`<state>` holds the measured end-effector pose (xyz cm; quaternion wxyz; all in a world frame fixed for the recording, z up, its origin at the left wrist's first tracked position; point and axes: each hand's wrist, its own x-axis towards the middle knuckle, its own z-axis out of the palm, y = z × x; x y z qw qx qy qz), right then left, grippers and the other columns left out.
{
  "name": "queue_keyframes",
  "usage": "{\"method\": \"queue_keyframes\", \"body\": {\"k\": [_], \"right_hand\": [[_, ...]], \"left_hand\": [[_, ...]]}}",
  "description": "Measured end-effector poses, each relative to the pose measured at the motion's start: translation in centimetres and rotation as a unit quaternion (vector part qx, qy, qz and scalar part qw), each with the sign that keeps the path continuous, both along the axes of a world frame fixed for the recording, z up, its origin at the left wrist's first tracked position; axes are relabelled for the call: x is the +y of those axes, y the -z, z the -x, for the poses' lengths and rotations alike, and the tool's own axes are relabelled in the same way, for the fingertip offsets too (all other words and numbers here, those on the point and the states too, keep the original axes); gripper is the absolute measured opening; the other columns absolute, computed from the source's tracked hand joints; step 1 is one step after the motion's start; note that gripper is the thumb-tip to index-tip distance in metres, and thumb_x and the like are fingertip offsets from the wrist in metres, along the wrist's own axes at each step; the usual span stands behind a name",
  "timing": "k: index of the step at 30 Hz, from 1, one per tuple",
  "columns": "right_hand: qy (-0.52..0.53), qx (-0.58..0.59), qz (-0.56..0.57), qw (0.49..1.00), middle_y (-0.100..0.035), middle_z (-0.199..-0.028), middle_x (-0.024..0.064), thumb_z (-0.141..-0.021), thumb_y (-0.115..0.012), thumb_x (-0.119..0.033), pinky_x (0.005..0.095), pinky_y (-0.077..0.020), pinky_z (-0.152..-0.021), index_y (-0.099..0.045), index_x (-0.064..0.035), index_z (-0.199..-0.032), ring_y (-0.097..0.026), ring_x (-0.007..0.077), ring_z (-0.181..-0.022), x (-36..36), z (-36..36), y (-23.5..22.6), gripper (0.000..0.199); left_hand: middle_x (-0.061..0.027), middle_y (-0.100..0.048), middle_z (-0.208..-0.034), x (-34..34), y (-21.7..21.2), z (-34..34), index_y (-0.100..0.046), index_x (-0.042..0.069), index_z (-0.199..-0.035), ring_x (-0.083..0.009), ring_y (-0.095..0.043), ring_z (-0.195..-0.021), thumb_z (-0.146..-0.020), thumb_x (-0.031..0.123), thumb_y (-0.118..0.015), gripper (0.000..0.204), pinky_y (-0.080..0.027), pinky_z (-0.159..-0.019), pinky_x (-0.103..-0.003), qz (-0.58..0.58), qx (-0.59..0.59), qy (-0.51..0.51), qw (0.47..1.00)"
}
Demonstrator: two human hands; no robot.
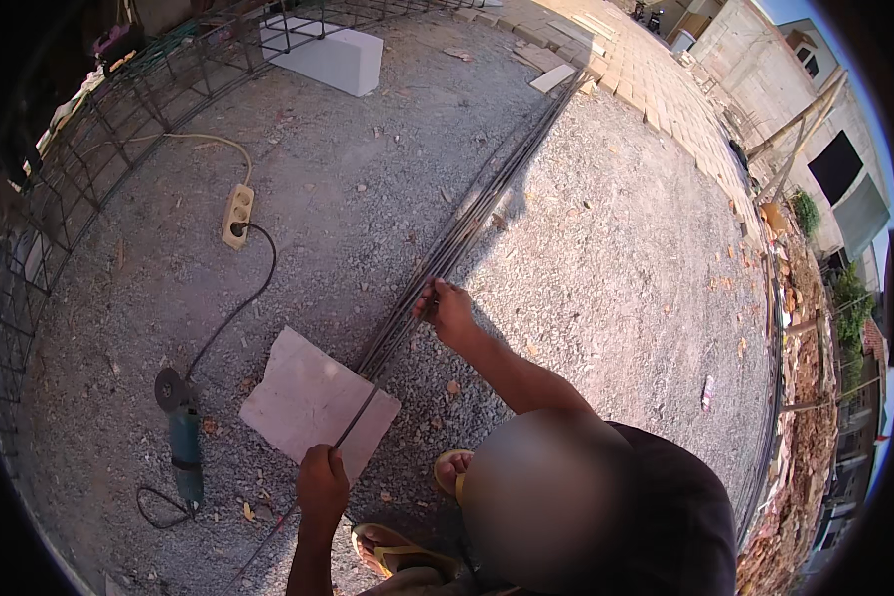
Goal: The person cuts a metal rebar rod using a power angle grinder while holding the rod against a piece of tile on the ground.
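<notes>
My left hand [323, 482] is closed around a thin dark steel rod [360, 417], which slants up over a pale flat slab [303, 392]. Farther up, my right hand [447, 313] has its fingers bent around rods at the near side of a long bundle of steel rods [487, 214]. That bundle lies on the gravel, its near end reaching the slab's edge. How many rods the right fingers hold is hidden. Left of the slab lies a green angle grinder [186, 447] with its disc [173, 388] toward the far side.
A beige power strip [237, 215] has the grinder's black cord plugged in. Along the far left curves a tied rebar cage [119, 139], with a white block [333, 60] beside it. My sandalled feet [397, 554] are close by. Pavers [656, 89] edge the gravel at the far right.
</notes>
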<state>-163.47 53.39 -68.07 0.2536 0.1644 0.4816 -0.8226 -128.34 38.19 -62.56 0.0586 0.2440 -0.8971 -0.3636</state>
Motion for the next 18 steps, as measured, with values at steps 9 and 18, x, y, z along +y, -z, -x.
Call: {"method": "queue_keyframes", "body": {"k": [9,18], "right_hand": [[0.003,0.024,-0.013,1.000,-0.064,-0.088,0.0115,-0.107,-0.044,-0.025,0.0439,-0.0602,-0.068,-0.059,-0.0008,-0.107,-0.067,0.0248,-0.074,2.2,7.7,3.8,0.028],[-0.150,0.084,-0.231,0.958,-0.074,-0.092,0.0113,-0.105,-0.051,-0.026,0.0341,-0.0582,-0.062,-0.066,0.0007,-0.108,-0.069,0.0189,-0.074,3.4,7.4,3.9,0.031]], "left_hand": [[-0.0201,-0.063,-0.089,-5.2,3.4,-11.4,-0.063,-0.001,-0.095,-0.0410,-0.061,-0.086,-0.094,0.012,-0.059,0.013,-0.047,-0.077,-0.049,0.102,-0.096,-0.057,0.988],[-0.0190,-0.063,-0.081,-5.5,5.2,-12.5,-0.064,0.000,-0.090,-0.0407,-0.061,-0.075,-0.092,0.006,-0.063,0.006,-0.047,-0.068,-0.047,0.067,0.005,-0.114,0.991]]}}
